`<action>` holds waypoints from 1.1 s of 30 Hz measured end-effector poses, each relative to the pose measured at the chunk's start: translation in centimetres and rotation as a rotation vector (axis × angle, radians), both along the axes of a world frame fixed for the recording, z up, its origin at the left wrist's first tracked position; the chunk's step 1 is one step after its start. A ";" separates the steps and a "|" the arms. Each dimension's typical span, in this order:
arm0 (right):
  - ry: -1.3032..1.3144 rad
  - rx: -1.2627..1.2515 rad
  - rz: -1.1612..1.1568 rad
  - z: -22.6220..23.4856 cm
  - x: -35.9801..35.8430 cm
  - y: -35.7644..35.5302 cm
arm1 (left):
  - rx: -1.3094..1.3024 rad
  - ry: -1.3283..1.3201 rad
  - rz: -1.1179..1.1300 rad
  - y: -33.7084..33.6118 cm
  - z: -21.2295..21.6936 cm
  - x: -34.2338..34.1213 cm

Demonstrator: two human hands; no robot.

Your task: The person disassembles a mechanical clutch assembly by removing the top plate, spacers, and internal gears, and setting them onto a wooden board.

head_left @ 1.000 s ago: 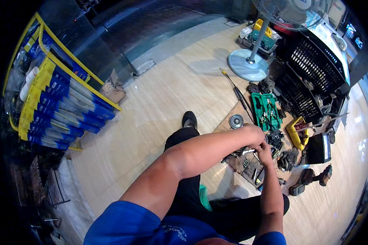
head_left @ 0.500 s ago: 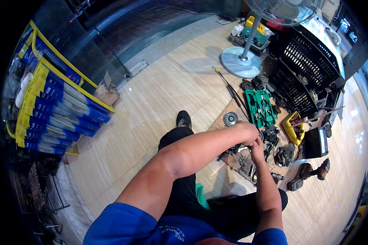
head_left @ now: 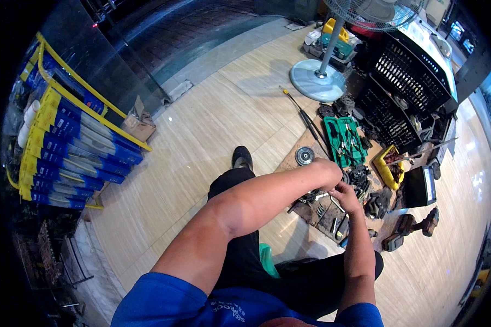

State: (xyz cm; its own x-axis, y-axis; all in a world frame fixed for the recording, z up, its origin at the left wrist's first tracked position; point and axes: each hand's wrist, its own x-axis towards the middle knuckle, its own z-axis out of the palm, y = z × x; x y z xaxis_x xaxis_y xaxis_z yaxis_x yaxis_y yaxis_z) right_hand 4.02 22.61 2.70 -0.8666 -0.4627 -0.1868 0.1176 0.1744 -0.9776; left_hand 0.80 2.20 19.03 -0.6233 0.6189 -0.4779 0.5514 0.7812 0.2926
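My left hand is bent down over the dark machine parts on a brown cardboard sheet, its curled fingers mostly hidden behind the back of the hand. My right hand meets it from the near side, thumb and fingers pinched together at the left fingertips. Whatever small thing lies between them is too hidden to make out. A round metal pulley-like disc lies just beyond my left hand. Beyond the hands sits an open green tool case with hand tools. Several loose tools lie below them, and a dark glove is right of my right hand.
A yellow tray, a black box and a cordless power tool are on the right. Black crates and a fan base stand farther back. At left is a yellow rack of blue packages. A long thin tool lies on the floor.
My right hand has shifted slightly right and its fingers show more clearly beside the left ones. The whole view has moved a little, so the surroundings sit slightly farther left.
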 end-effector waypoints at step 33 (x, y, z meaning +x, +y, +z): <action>0.498 0.304 -0.331 -2.9 0.7 -2.1 | -0.009 0.005 -0.038 1.1 -1.0 -0.4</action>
State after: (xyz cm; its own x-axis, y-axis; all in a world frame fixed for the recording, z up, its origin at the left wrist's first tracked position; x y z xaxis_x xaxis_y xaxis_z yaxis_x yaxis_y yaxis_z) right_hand 4.71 20.50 -0.16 -0.9702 -0.1480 0.1920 -0.2403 0.4831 -0.8419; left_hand 0.41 3.28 18.01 -0.6021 0.6377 -0.4804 0.5819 0.7625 0.2829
